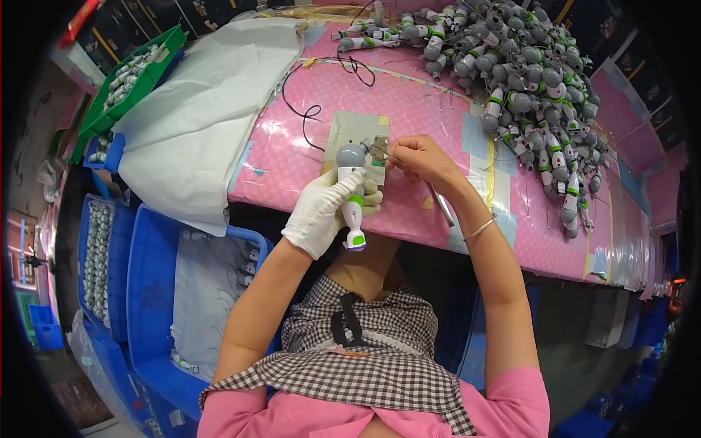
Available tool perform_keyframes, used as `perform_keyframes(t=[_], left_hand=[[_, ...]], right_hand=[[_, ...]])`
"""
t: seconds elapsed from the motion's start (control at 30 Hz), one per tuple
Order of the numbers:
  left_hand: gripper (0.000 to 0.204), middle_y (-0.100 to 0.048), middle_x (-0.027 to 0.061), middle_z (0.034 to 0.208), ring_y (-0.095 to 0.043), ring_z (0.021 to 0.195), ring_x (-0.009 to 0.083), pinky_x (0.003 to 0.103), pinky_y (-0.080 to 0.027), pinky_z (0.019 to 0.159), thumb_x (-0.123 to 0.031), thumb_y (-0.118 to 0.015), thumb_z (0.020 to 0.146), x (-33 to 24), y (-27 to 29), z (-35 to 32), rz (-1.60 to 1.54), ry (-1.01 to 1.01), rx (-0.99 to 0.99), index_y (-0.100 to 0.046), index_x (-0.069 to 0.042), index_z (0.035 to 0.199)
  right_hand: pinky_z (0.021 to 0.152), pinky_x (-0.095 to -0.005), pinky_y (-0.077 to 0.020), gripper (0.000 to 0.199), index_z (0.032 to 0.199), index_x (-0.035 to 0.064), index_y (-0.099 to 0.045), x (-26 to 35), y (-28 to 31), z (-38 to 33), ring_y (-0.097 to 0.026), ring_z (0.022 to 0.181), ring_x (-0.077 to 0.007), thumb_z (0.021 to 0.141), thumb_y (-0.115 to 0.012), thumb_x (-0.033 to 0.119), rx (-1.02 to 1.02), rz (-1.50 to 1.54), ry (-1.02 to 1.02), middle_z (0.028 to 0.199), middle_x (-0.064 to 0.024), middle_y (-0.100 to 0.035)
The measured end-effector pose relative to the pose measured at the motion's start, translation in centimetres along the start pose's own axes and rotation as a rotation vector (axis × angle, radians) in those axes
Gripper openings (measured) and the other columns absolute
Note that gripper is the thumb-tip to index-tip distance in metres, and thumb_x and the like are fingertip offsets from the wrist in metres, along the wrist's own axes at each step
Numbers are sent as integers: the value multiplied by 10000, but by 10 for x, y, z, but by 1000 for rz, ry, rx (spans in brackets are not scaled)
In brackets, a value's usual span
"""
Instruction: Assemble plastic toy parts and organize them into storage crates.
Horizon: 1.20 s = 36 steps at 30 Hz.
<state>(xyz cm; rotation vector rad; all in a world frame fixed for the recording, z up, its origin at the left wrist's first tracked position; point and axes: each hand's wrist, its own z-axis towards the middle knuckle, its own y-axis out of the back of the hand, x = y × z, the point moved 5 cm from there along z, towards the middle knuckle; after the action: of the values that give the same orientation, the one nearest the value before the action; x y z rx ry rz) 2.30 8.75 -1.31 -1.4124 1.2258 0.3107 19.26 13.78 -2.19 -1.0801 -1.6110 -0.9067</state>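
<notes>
- Head view, in the hands: one white device (353, 210) with a grey ball end and green trim; two hands in all, one gloved, one bare.
- On the pink table (292, 150): one metal plate (345, 130), one black cable (309, 112) and one slim metal tool (442, 209), the last below the right wrist.
- At the far right of the table: one heap (504, 62) of similar devices, overlapping too much to count.
- On the left: one white sheet (208, 98), one green tray (139, 73) of packed pieces, and three blue containers near the table: a large tub (150, 292), a narrower bin (124, 219), a small box (95, 158).
- The left hand (327, 208), in a white glove, has its fingers wrapped round the device's middle; the ball sticks out above the grip over the plate, the green-and-purple end below it, past the table's near edge.
- The right hand (423, 159) has thumb and fingertips drawn in just beside the ball, to its right; how tightly they close, and on what, cannot be told.
</notes>
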Motion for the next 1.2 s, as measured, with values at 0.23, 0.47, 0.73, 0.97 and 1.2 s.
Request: perform_keyframes(t=[0.23, 0.47, 0.73, 0.97, 1.2], left_hand=[[234, -587, 91, 904, -614, 811, 224, 367, -520, 763, -215, -563, 893, 0, -5, 1, -27, -19, 10, -508, -44, 1042], [292, -519, 5, 831, -499, 685, 102, 251, -437, 599, -243, -611, 852, -12, 25, -33, 83, 3, -11, -494, -57, 1045], [181, -460, -31, 624, -470, 530, 115, 269, -378, 475, -239, -639, 768, -18, 246, -217, 324, -382, -1262, -552, -117, 869], [218, -609, 99, 724, -556, 627, 196, 364, -438, 587, -186, -711, 703, 142, 386, -409, 416, 123, -1750, -617, -33, 827], [246, -643, 104, 808, -608, 640, 205, 357, -481, 571, -144, -734, 735, 249, 390, -520, 390, 709, -1714, -639, -4, 914]], right_hand=[[462, -200, -304, 233, 687, 56, -588, -2, 2, -4, -395, 490, -53, 837, -500, 212, -52, 59, -3, 574, 38, -471], [423, -208, -397, 183, 835, 48, -649, 21, 54, -20, -504, 479, -72, 840, -553, 204, -371, 163, 86, 673, -18, -566], [734, -413, -516, 295, 1028, 122, -622, 32, 152, 0, -622, 892, -303, 810, -438, 45, -643, -1750, 127, 1142, -125, -582], [806, -378, -457, 286, 1149, 125, -545, -13, 323, 9, -528, 1070, -319, 915, -383, 157, -478, -1847, 268, 1279, -83, -499], [804, -409, -460, 345, 1182, 145, -479, -8, 279, 46, -520, 1087, -334, 860, -366, 92, -320, -2029, 142, 1389, -88, -366]])
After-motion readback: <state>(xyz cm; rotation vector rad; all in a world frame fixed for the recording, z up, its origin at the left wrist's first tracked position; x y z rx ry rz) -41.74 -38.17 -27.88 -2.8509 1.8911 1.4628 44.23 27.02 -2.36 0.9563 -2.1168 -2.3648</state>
